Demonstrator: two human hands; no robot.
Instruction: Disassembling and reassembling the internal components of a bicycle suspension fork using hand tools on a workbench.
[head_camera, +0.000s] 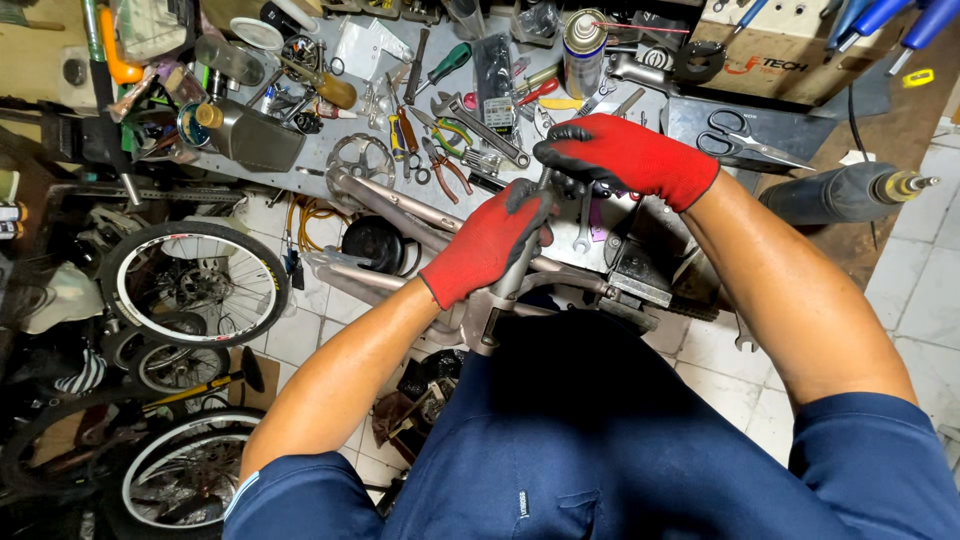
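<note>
Blue cloth shirt sits closest. Left hand in a red knit glove wraps tight around a smooth silver bike frame by the bench edge. Right hand curls over the frame's top, pinching a thin metal tool. Scissors lie nearby.

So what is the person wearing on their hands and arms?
Both the left hand and the right hand wear snug red knit gloves with black coating on the fingertips and a thin dark edge at the cuff. The forearms are bare. Short dark blue sleeves cover the upper arms, and the left sleeve has a pale trim line.
</note>
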